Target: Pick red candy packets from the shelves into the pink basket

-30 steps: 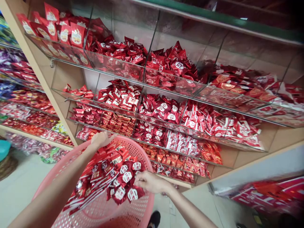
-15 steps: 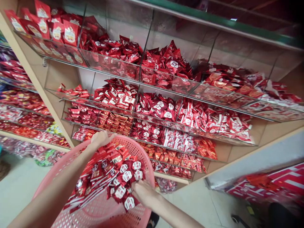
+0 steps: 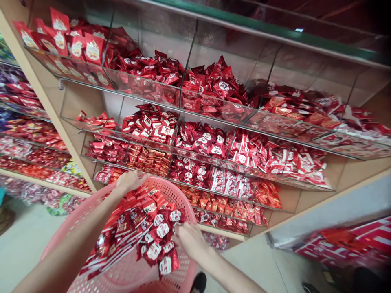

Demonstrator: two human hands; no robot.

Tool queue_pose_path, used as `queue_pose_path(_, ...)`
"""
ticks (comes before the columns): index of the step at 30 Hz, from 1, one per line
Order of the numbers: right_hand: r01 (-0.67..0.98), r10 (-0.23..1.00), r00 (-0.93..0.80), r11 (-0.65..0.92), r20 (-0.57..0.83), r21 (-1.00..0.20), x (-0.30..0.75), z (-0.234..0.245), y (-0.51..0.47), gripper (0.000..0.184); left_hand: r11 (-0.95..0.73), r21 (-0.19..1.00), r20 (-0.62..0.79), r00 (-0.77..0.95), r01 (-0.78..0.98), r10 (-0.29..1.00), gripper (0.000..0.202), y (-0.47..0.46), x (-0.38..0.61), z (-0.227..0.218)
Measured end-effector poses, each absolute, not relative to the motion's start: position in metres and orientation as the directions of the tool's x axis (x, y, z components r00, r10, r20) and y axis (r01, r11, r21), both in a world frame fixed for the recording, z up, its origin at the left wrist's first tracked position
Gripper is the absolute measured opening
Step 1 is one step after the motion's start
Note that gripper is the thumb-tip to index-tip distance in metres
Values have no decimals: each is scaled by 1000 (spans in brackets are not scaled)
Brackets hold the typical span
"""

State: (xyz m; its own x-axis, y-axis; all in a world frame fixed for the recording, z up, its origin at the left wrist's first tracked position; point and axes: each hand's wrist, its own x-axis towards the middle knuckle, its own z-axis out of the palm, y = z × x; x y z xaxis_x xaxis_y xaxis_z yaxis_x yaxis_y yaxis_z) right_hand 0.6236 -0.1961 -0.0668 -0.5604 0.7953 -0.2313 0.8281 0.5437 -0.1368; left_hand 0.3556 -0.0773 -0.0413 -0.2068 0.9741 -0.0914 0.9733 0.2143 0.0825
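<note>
A pink plastic basket [image 3: 187,207] with a perforated wall stands below me, tilted in view. Inside lie red striped packets [image 3: 110,244] and a bunch of dark red packets [image 3: 161,230] with white labels. My left hand [image 3: 130,182] is closed over the basket's far rim, its fingertips partly hidden. At the right side of the basket, my right hand [image 3: 188,240] has its fingers curled against the edge of the dark red bunch, apparently pinching a packet there; its fingertips are partly covered.
Ahead rises a wooden shelf unit with clear-fronted bins [image 3: 146,89] of red packets on several levels. Another shelf [image 3: 30,130] stands to the left. Red and white packaging [image 3: 351,244] lies on the floor at right. A dark shoe [image 3: 200,281] shows beside the basket.
My right hand has moved slightly up and right along the basket's edge, and the lowest dark red packets have shifted and turned. My left hand stays on the rim.
</note>
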Motion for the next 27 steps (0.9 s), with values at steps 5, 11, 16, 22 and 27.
queue_pose_path(5,911,921,-389,384,-6,-150,651,-42,-136,26,222,92,-102,-212,971,972,64,-77,356,-39)
queue_pose_path(11,904,923,-369,383,107,-189,651,-45,-62,19,225,103,-97,-215,969,972,62,-78,356,-38)
queue_pose_path(16,875,873,-463,478,150,-78,614,-60,-27,29,215,96,-84,-208,972,975,65,-81,356,-38)
queue_pose_path(22,835,825,-541,550,160,-10,595,-73,-2,37,254,115,-99,-243,960,965,67,-85,352,-38)
queue_pose_path(27,792,779,-606,610,161,28,590,-78,11,36,289,103,-93,-281,952,955,67,-85,346,-42)
